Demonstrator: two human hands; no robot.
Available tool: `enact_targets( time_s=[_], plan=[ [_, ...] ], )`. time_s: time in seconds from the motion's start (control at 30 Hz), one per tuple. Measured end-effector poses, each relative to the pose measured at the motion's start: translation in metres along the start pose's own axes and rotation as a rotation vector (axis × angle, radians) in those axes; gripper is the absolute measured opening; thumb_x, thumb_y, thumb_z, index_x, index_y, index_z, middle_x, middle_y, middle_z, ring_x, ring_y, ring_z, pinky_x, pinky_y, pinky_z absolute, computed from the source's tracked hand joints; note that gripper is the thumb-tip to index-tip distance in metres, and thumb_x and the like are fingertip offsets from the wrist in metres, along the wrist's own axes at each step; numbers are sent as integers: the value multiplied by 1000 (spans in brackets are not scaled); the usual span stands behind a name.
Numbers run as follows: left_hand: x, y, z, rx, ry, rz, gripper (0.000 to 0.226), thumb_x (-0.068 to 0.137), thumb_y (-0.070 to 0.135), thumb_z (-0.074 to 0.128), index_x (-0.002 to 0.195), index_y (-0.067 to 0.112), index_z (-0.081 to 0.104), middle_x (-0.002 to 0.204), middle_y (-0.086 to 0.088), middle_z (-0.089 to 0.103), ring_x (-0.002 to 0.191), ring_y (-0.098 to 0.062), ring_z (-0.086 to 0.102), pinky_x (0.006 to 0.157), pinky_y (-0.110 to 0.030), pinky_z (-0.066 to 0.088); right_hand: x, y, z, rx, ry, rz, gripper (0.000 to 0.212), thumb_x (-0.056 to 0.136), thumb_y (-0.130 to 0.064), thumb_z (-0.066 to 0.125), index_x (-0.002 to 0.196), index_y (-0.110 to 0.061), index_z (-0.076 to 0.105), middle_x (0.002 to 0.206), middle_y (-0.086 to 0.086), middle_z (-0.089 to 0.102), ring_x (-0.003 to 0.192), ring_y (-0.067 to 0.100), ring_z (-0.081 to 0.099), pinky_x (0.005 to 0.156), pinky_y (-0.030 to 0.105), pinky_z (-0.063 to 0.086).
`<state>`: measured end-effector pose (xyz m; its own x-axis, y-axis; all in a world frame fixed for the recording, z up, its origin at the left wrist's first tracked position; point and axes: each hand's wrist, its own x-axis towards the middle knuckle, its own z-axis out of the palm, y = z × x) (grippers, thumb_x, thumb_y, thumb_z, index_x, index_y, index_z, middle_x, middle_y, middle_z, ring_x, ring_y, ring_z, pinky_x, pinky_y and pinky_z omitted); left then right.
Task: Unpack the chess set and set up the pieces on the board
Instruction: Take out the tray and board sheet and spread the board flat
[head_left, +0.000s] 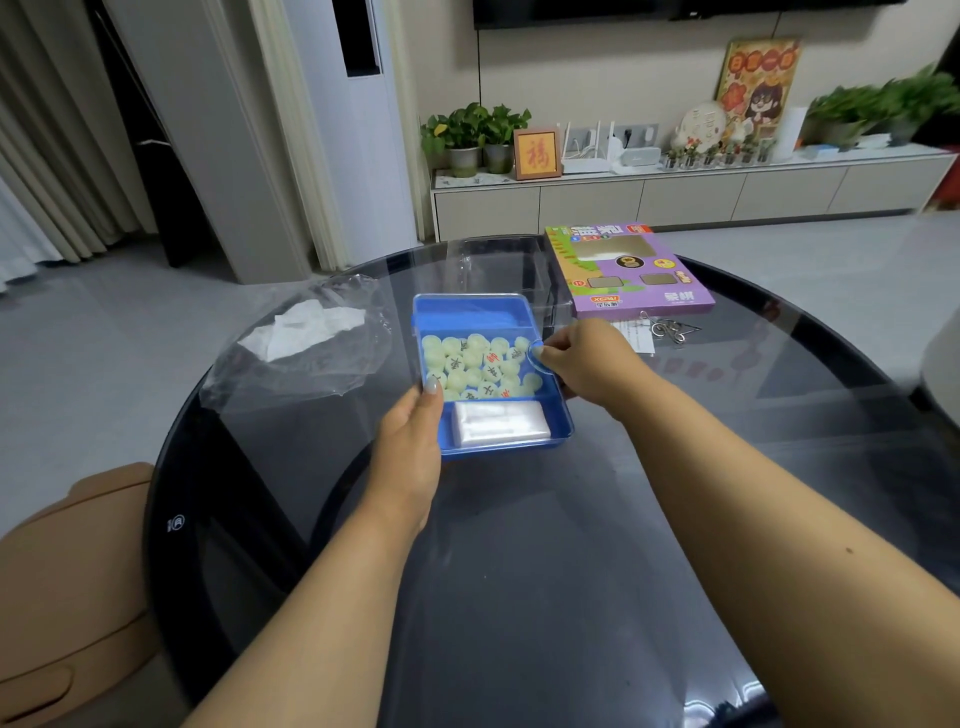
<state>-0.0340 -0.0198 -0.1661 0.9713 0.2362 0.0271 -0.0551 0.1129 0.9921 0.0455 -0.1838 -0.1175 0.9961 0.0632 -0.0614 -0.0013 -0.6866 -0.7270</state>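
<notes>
Unpacking step, in my judgement: the shallow blue plastic tray-box (558, 415) sits on the round dark glass desk (519, 571), apparently under a clear lid, with no piece out and no board laid. The left hand (410, 441) grips the tray's near-left edge, thumb curled over the rim. The right hand (582, 364) pinches a small clear round tab (535, 356) at the tray's right rim, fingers curled tight. It looks like a lid pull, though I cannot tell for certain.

Tray contents: the middle compartment holds a loose heap of pale green round chess pieces (478, 366) with red and black characters. The near compartment holds a folded white sheet in clear wrap (501, 423), possibly the board. The far strip looks bare.

Next move likely calls for lifting the tab up while the left hand keeps the tray flat, so the pieces don't spill.

Behind, well apart: purple cardboard game box (628, 270); crumpled clear plastic bag (301, 338) to the left.
</notes>
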Motion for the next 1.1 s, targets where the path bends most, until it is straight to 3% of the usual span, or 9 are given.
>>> enact_targets(
  time_s=[0.17, 0.33, 0.47, 0.7, 0.8, 0.87, 0.97, 1.03, 1.1],
  plan=[
    [0, -2, 0, 12, -8, -5, 32, 102, 30, 42, 121, 16, 63, 114, 2, 70, 110, -16, 64, 103, -45, 45, 5, -6, 2, -199, 45, -1, 31, 94, -27, 52, 70, -7, 57, 66, 7, 56, 59, 20, 53, 44, 23, 34],
    [0, -4, 1, 43, -20, -22, 31, 102, 31, 42, 121, 19, 63, 113, 3, 71, 107, -15, 65, 101, -46, 47, -1, -14, 5, -402, 36, -29, 17, 95, -16, 44, 88, -4, 54, 76, 10, 49, 74, 26, 48, 63, 33, 37],
    [1, -3, -2, 10, -8, -31, 32, 102, 31, 41, 121, 16, 62, 114, 2, 70, 109, -16, 65, 103, -47, 45, -1, -8, 2, -381, 71, -78, 28, 95, -15, 39, 103, 2, 60, 89, 16, 53, 92, 36, 58, 68, 33, 36],
    [-1, 1, -1, -73, -10, -63, 32, 103, 29, 38, 118, 12, 61, 111, -4, 71, 101, -16, 68, 90, -35, 53, 3, 8, 7, -6, 152, 6, 29, 89, -12, 41, 89, 9, 61, 83, 28, 63, 78, 40, 62, 69, 41, 52],
    [-2, 3, 0, -86, -24, -68, 31, 103, 30, 38, 116, 16, 62, 109, -3, 72, 97, -16, 69, 83, -32, 55, -3, 13, 12, 310, 116, 79, 36, 98, -22, 42, 97, 8, 62, 92, 25, 66, 75, 30, 62, 66, 38, 53],
    [-1, 2, 0, -77, -37, -54, 31, 101, 34, 40, 128, 24, 53, 116, 3, 69, 101, -13, 67, 83, -31, 54, -6, 15, 12, 528, 116, 134, 35, 99, -24, 44, 91, 3, 64, 92, 23, 68, 73, 25, 63, 60, 33, 54],
    [2, -4, -4, -5, -70, -34, 69, 88, 55, 55, 148, 36, 26, 139, 14, 52, 123, -8, 53, 106, -38, 41, -9, 18, 14, 629, 154, 154, 32, 98, -23, 48, 75, -7, 63, 84, 17, 69, 71, 26, 65, 54, 29, 50],
    [0, -4, -6, 85, -157, -10, 91, 72, 66, 65, 148, 38, 24, 143, 20, 46, 130, -4, 45, 113, -38, 32, -11, 21, 16, 659, 177, 165, 32, 97, -23, 49, 71, -10, 62, 82, 14, 69, 72, 28, 66, 56, 31, 50],
    [-2, -4, -6, 173, -262, 48, 95, 67, 53, 77, 147, 34, 29, 138, 19, 51, 126, -1, 49, 108, -28, 38, -13, 22, 19, 712, 177, 191, 29, 97, -23, 49, 74, -10, 61, 83, 11, 70, 75, 26, 68, 60, 34, 52]
  ],
)
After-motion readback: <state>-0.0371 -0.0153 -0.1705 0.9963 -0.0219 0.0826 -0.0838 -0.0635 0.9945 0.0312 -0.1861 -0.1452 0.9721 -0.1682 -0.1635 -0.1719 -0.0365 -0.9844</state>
